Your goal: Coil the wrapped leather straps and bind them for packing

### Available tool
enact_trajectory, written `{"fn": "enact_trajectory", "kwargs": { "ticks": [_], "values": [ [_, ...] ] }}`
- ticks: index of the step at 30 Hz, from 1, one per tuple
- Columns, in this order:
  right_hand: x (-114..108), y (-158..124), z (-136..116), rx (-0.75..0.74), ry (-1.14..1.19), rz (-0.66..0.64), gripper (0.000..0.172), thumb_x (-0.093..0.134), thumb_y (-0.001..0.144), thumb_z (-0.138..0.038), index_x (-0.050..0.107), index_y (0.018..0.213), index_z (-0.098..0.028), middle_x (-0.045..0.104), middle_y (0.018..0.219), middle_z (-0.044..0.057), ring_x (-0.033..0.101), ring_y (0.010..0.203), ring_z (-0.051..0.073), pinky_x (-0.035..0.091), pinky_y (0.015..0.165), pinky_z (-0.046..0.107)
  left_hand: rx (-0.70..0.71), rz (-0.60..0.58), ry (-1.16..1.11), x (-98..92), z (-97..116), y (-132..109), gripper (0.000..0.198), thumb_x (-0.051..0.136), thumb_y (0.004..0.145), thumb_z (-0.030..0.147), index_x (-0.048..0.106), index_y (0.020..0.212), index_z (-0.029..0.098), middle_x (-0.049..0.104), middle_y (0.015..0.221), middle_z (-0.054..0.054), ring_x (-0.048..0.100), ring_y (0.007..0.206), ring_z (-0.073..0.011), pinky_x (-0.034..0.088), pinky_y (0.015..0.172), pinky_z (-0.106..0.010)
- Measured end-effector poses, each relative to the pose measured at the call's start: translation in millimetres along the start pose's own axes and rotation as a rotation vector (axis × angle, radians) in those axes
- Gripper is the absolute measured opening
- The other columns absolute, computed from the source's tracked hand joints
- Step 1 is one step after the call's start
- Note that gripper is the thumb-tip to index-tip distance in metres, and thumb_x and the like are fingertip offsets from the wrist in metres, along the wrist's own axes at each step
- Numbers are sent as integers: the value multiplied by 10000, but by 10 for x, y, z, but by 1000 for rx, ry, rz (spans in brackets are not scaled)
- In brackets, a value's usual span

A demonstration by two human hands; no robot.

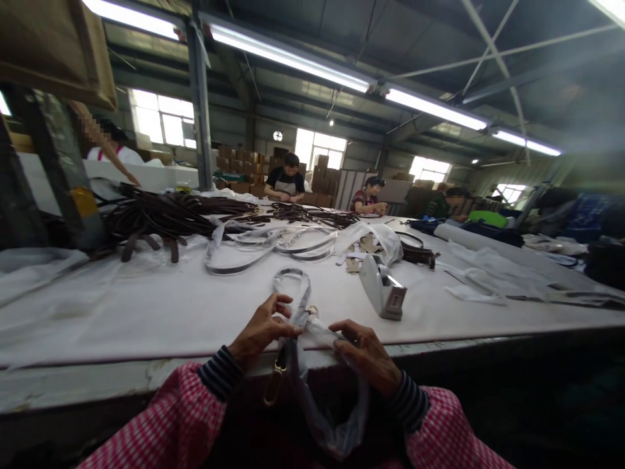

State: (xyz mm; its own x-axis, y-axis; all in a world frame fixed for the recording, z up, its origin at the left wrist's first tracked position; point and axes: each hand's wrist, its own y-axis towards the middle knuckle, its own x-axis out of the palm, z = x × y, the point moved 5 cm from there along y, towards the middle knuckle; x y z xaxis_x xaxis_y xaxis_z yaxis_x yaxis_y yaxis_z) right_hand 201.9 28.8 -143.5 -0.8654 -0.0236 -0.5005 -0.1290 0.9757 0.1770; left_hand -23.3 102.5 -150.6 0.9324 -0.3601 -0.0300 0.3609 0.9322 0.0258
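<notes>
My left hand [261,331] and my right hand [366,352] meet at the near edge of the white table [146,306]. Both pinch a dark strap [288,355] with a gold clasp, wrapped in a clear plastic sleeve [293,286]. The sleeve loops away over the table and also hangs down below the edge between my arms. A second gold clasp [272,387] dangles under my left wrist.
A grey tape dispenser [383,286] stands just right of my hands. A pile of dark straps [166,218] lies at the far left, wrapped straps [273,244] in the middle. Three people sit at the far side. A white roll [483,244] lies at right.
</notes>
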Motion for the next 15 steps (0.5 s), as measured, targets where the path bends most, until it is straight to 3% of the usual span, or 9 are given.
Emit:
{"fn": "enact_trajectory", "kwargs": {
  "ticks": [4,7,11,15],
  "values": [
    [-114,-89,38,61,74,29,453,617,815,-438,660,1141,-126,658,767,30,548,717,185,401,681,312,-39,0,-226,-95,-13,-69,623,867,588,236,565,1132,199,545,986,12,574,776,-125,479,684,-259],
    [-375,-189,47,85,19,101,429,630,814,-440,673,1122,-145,674,765,29,580,743,197,415,716,321,-36,13,-218,-140,3,-67,529,818,592,213,589,1067,184,571,1019,-2,584,773,-126,498,725,-284],
    [-748,-339,80,128,-39,204,421,649,803,-458,690,1098,-161,687,779,31,593,753,204,422,710,322,14,-43,94,-46,21,-20,417,735,666,290,574,1032,170,608,1027,-37,580,714,-145,475,640,-291],
    [-855,-432,103,153,-45,235,415,666,798,-456,695,1091,-164,681,759,25,597,733,198,426,679,310,159,-74,553,207,100,-100,374,723,760,480,583,964,199,613,907,-30,577,731,-208,465,698,-363]
  ]
}}
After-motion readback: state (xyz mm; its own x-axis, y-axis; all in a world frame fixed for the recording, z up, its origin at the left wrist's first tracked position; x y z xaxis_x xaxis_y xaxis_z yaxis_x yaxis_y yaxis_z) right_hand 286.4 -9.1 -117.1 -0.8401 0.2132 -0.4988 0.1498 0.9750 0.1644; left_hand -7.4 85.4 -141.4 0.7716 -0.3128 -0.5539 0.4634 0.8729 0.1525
